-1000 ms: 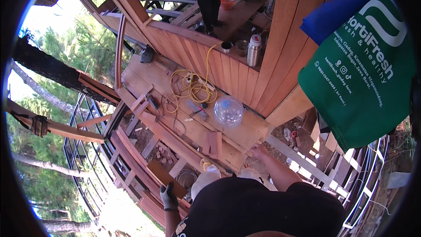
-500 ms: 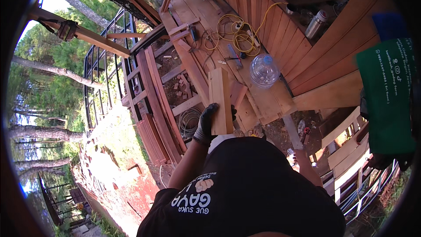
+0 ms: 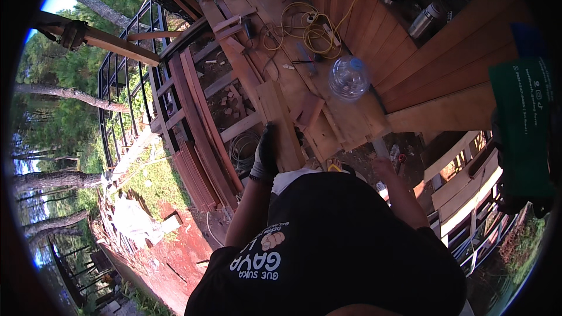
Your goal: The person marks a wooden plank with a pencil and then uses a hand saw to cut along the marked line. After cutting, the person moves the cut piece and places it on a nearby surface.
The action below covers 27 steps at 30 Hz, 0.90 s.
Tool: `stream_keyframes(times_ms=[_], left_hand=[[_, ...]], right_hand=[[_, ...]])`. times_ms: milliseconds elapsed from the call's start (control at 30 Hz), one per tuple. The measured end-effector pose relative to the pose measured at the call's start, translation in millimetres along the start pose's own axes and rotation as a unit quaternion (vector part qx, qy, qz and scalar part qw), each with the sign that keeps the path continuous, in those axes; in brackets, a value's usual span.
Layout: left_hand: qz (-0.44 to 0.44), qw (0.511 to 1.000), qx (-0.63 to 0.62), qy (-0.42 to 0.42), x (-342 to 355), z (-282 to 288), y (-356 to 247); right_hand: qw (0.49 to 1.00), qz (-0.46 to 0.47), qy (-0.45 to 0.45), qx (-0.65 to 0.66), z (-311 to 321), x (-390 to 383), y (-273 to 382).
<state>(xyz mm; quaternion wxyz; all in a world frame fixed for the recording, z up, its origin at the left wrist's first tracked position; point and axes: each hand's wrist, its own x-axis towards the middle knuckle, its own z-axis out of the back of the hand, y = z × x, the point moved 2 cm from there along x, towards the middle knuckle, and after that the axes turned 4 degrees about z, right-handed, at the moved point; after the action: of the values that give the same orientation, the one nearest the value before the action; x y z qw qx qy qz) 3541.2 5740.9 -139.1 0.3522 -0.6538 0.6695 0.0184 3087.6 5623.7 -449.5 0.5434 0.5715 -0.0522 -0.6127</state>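
Observation:
My left hand, in a dark glove with a grey cuff, is closed round a pale wooden block. Its fingertips show at the block's far side. The block points away from me, its near end close to my shirt. My right hand is bare and curled, out to the right over the gap past the planks. What it holds, if anything, cannot be made out. A small whitish thing shows beside that wrist. Close to the block lies a reddish wood offcut on the plank bench.
A clear plastic water jug stands on the bench, with a coiled yellow cord behind it. A dark power tool lies at the far left. Long reddish boards are stacked leftward. A green bag hangs at right.
The block and my left hand have shifted slightly left, and the block leans more leftward. My right hand has moved up and away from my body. The view has turned a little.

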Motion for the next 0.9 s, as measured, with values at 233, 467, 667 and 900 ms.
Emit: stream_keyframes(times_ms=[233, 467, 667, 900], left_hand=[[0.051, 0.995, 0.087, -0.028, 11, 24, -42], [0.178, 0.95, 0.253, -0.047, 62, 0, -52], [0.113, 0.867, 0.481, 0.061, 126, -12, 14], [0.091, 0.721, 0.664, 0.177, 130, -110, 208]], right_hand=[[0.971, 0.064, -0.036, -0.228, -38, -47, 80], [0.989, -0.018, -0.086, -0.118, -55, -74, 89], [0.981, -0.001, -0.195, 0.019, -36, -141, 78], [0.898, -0.155, -0.403, 0.091, -14, -300, -129]])
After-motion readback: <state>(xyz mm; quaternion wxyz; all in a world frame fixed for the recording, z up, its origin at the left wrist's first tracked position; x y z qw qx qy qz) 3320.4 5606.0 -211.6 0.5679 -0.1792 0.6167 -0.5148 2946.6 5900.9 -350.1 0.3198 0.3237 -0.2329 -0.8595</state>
